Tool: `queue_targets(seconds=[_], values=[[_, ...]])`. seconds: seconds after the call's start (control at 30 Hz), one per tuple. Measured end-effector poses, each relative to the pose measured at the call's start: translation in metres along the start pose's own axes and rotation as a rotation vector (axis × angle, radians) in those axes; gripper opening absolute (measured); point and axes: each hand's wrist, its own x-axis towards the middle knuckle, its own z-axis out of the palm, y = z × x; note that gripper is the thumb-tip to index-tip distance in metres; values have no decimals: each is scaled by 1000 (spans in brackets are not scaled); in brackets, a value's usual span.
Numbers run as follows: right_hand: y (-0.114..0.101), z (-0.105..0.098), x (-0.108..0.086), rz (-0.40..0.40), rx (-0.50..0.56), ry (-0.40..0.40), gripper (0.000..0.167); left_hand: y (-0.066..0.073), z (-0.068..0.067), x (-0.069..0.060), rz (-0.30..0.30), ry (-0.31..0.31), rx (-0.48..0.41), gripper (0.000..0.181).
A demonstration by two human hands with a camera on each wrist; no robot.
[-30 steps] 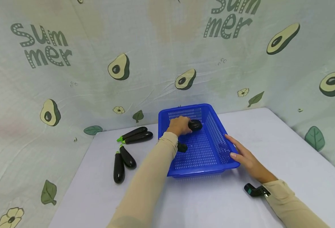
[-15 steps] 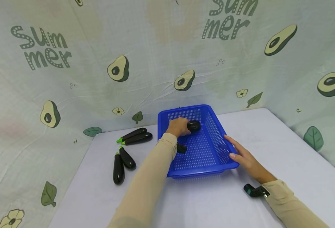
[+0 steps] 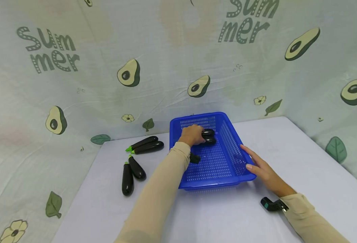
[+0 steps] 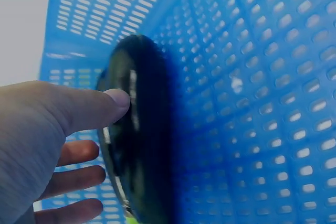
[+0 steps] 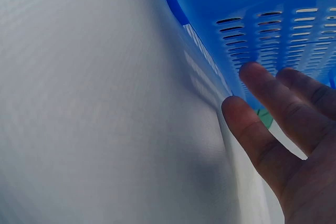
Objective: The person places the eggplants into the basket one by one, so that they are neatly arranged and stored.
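Inside the blue basket (image 3: pixel 210 184), near its back left, is my left hand (image 3: pixel 191 135), with two dark eggplants (image 3: pixel 209 140) side by side at its fingers. The left wrist view shows the thumb of my left hand (image 4: pixel 58 129) resting on a glossy eggplant (image 4: pixel 144 129), the other fingers loosely extended beside it and not wrapped round it. At the basket's right side, my right hand (image 3: pixel 266 173) touches the rim with spread fingers. From the right wrist, the straight fingers of my right hand (image 5: pixel 294 129) appear beside the perforated basket wall (image 5: pixel 257 40).
On the white table (image 3: pixel 99 209), left of the basket, lie two pairs of eggplants, one pair farther back (image 3: pixel 148 147) and one nearer (image 3: pixel 127 180). Behind the table hangs a printed cloth (image 3: pixel 163 74). Each wrist carries a black device (image 3: pixel 270 204).
A second eggplant now shows beside the first at my left fingers; only one was visible there before. My right hand stays at the basket's side, and the head view has shifted slightly.
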Motion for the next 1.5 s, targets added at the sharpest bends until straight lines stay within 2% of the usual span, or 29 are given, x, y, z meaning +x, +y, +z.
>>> queue_targets(seconds=[0.13, 0.27, 0.37, 0.47, 0.57, 0.67, 0.83, 1.0, 1.27, 1.4, 1.5], values=[[0, 1, -2, 5, -2, 2, 64, 3, -4, -2, 52, 11, 1, 39], [0, 1, -3, 4, -11, 2, 63, 7, -14, -11, 104, 5, -5, 44], [0, -1, -2, -6, -19, 3, 63, 7, -28, -25, 150, -11, 3, 48], [0, -3, -2, -10, -19, 3, 63, 3, -44, -40, 200, 7, 12, 48], [-1, -4, -1, -5, -16, 2, 63, -6, -57, -57, 227, 45, 7, 47], [-1, -5, -3, 7, -17, 4, 63, -19, -62, -73, 233, 73, 3, 48], [-1, -4, -5, 15, -22, 11, 63, -44, -58, -103, 231, 102, -43, 51], [0, -1, -4, 16, -23, 8, 63, -68, -49, -140, 215, 179, -83, 49], [0, -1, -5, 8, -6, 6, 63, -103, -32, -192, 195, 267, -219, 44], [1, -1, -3, 7, -9, 9, 63, -127, -21, -216, 139, 320, -270, 44], [3, 0, 0, 1, -14, 5, 63, -147, -14, -236, 75, 331, -293, 42]])
